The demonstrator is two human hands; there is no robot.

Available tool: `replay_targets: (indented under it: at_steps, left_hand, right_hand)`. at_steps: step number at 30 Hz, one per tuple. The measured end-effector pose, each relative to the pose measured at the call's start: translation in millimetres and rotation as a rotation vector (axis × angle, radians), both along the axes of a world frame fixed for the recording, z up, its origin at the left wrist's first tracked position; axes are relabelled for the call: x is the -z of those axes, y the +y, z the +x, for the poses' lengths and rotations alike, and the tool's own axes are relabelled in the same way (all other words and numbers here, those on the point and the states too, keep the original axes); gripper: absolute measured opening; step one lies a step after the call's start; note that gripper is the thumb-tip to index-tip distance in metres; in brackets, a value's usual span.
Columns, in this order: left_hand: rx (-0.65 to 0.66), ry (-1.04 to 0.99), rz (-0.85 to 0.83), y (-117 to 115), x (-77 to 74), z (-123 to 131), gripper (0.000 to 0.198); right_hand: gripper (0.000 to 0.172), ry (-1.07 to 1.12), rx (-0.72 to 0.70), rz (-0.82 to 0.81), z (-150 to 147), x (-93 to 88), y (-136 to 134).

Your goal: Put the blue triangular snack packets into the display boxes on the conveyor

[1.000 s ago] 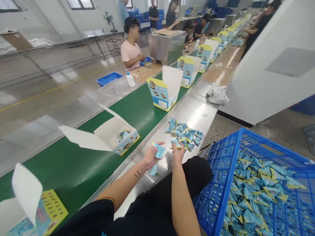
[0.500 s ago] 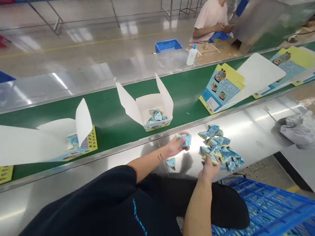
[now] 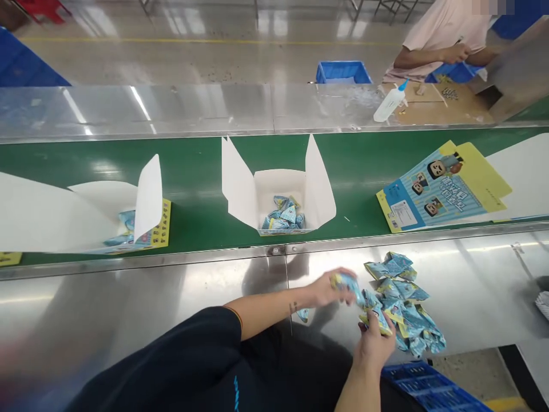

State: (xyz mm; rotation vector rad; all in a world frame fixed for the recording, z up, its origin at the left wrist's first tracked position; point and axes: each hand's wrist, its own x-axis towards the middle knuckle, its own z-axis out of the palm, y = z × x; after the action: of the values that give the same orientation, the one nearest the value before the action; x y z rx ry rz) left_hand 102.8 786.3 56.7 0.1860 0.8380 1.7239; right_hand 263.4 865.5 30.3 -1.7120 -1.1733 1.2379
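Both hands [image 3: 334,289] grip packets [image 3: 403,303] near steel edge.

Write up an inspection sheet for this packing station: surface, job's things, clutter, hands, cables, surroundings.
Surface: steel shelf in front of a green conveyor belt.
Job's things: pile of blue snack packets on the shelf; open white carton on the belt, packets inside; a second open carton to its left, a flat printed carton to its right.
Clutter: one stray packet near the left wrist.
Hands: left hand has a grip on packets, blurred; right hand holds a packet at the pile's edge.
Cables: nothing seen.
Surroundings: squeeze bottle on the far shelf; blue bin; another person across the belt; blue crate by the right arm.
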Motion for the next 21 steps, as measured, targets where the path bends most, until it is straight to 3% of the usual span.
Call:
replay_targets:
  at_steps: [2, 5, 8, 11, 13, 15, 19, 21]
  left_hand:
    - [-0.005, 0.009, 0.000, 3, 0.4, -5, 0.067]
    - [-0.146, -0.022, -0.079, 6, 2.8, -13, 0.063]
    - [-0.093, 0.024, -0.124, 2, 4.0, -21, 0.058]
    - [-0.259, 0.066, -0.185, -4, 6.0, -33, 0.050]
    - [-0.228, 0.115, -0.209, -8, 9.0, -41, 0.052]
    - [-0.195, 0.154, -0.226, -12, 12.7, -48, 0.058]
    - [-0.338, 0.203, -0.285, -20, 17.9, -57, 0.062]
    - [-0.277, 0.237, -0.297, -25, 18.5, -56, 0.064]
  right_hand:
    - [0.062, -0.030, -0.027, 0.015, -2, -0.3, 3]
    - [0.065, -0.018, -0.028, 0.011, -9, -6.1, 4]
    - [0.070, 0.104, -0.061, -0.078, -16, -20.6, 1]
    - [0.065, 0.262, -0.043, -0.033, -24, -35.2, -6]
    - [0.060, 0.230, -0.126, -0.027, -29, -40.1, -11]
    - [0.058, 0.215, -0.172, -0.049, -34, -40.6, -15]
    - [0.060, 0.313, -0.142, -0.046, -38, -34.9, -19]
    - [0.060, 0.341, -0.158, -0.043, -39, -31.4, -21]
